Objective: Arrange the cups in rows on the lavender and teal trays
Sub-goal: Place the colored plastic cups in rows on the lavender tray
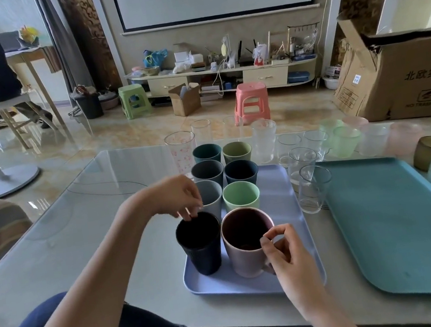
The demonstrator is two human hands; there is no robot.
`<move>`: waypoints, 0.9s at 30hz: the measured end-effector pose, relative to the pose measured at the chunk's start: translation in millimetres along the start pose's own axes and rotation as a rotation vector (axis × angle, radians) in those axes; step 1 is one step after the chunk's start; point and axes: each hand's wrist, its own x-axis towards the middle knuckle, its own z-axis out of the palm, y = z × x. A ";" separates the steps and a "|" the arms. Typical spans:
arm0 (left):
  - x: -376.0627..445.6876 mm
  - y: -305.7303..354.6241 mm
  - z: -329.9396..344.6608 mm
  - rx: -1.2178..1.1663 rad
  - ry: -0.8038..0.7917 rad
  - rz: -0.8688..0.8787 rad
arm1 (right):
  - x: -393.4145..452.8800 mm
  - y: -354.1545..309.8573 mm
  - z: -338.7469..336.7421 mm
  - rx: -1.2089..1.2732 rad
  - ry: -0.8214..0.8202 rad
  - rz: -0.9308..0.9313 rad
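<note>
Eight cups in two columns on lavender tray (283, 203). Our left hand (177, 198) pinches black cup (200, 244) rim; right hand (286, 254) grips pink mug (246, 243). Teal tray (400, 218), right of lavender, bare; glass cups (307, 176) around it unplaced.

left grip (183, 197) pinching, right grip (283, 252) curled (both lowered)
</note>
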 end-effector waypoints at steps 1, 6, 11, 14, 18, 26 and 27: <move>3.3 -4.6 -3.5 0.019 0.134 0.003 | -0.2 0.1 -0.2 -0.002 -0.003 -0.003; 19.1 -14.5 6.2 0.184 0.314 -0.109 | -2.3 -2.1 0.5 -0.003 -0.019 -0.029; 27.9 -10.5 18.7 -0.036 0.208 -0.196 | -3.7 -0.4 -0.4 -0.015 -0.020 -0.038; 32.3 -11.1 21.8 -0.072 0.227 -0.221 | -3.8 -0.1 -0.7 -0.004 -0.027 -0.042; 32.7 -13.9 18.2 -0.059 0.252 -0.266 | -4.5 1.4 0.0 0.026 -0.033 -0.046; 27.0 -11.5 15.2 -0.047 0.176 -0.288 | -4.9 6.6 -0.5 0.065 -0.047 -0.043; 25.2 -11.0 14.1 -0.071 0.160 -0.287 | -5.0 6.8 -0.9 0.067 -0.048 -0.045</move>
